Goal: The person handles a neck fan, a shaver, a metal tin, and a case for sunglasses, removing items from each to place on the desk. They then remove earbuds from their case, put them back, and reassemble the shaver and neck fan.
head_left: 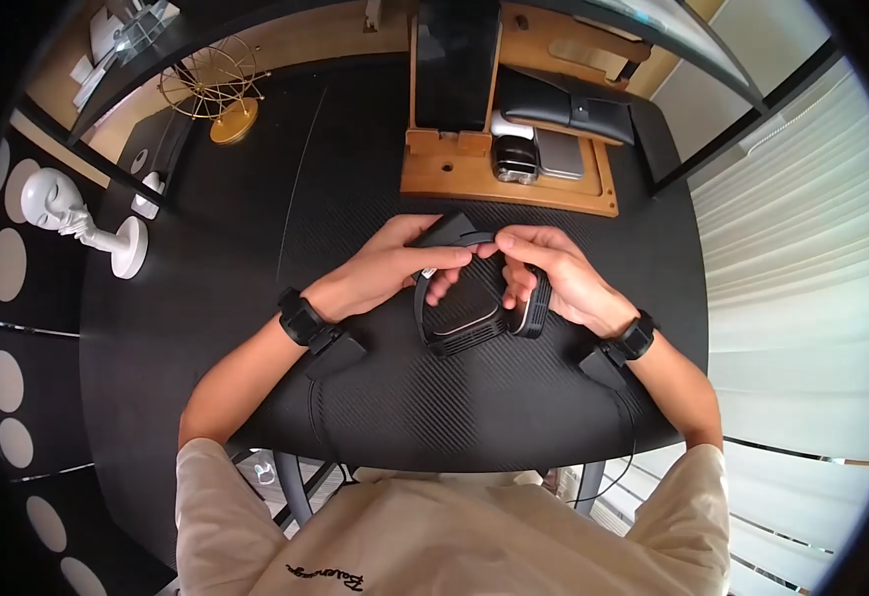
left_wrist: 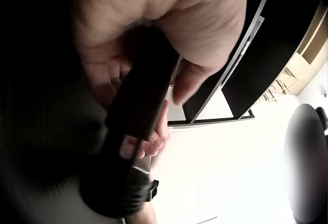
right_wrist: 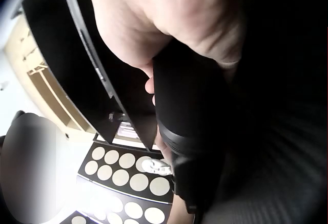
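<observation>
Both hands hold a black curved device (head_left: 466,336) with slatted, vented sections, raised over the dark desk. My left hand (head_left: 380,270) pinches its upper band between thumb and fingers, with a flat black part behind that hand. My right hand (head_left: 572,283) pinches the same band close by, its other fingers curled near the vented end at right. In the left wrist view the dark device (left_wrist: 143,88) runs below the left palm (left_wrist: 169,4). The right wrist view shows it (right_wrist: 187,91) under the right palm (right_wrist: 169,11), most fingers hidden.
A wooden stand (head_left: 425,179) at the back bears a dark screen, a black case (head_left: 569,107) and small items. At the left are a white face sculpture (head_left: 129,246) and a gold wire ornament (head_left: 234,121). Cables hang from both wrist units. White curtains (head_left: 802,258) hang at the right.
</observation>
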The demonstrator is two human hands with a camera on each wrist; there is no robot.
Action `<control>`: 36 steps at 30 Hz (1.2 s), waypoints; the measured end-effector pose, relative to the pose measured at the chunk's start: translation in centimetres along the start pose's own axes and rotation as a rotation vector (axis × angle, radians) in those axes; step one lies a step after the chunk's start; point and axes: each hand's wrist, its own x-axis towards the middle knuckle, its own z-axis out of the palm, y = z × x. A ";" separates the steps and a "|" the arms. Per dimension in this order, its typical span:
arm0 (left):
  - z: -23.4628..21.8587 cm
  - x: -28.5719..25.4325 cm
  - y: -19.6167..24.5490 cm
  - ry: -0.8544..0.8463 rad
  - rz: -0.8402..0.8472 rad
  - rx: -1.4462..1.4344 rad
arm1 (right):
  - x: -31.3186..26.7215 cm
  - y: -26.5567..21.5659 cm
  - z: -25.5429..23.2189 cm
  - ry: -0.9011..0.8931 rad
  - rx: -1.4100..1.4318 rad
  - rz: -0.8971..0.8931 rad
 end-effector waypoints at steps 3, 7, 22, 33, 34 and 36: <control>0.0 0.3 0.1 0.092 -0.004 0.036 | 0.0 0.1 0.3 0.015 -0.016 -0.105; 0.2 0.7 0.3 0.206 0.015 -0.038 | 0.2 0.6 -0.6 0.039 -0.011 -0.169; -0.5 0.1 0.3 0.216 0.023 -0.067 | -0.2 0.4 -1.6 -0.040 -0.061 -0.182; -1.4 0.5 -0.3 0.305 0.028 -0.384 | -0.3 1.2 -0.8 0.251 -0.113 -0.309; -1.5 0.4 -0.2 0.309 0.017 -0.386 | -0.3 1.3 -0.8 0.264 -0.137 -0.299; -1.6 0.4 -0.1 0.308 0.005 -0.383 | -0.4 1.2 -0.8 0.255 -0.139 -0.283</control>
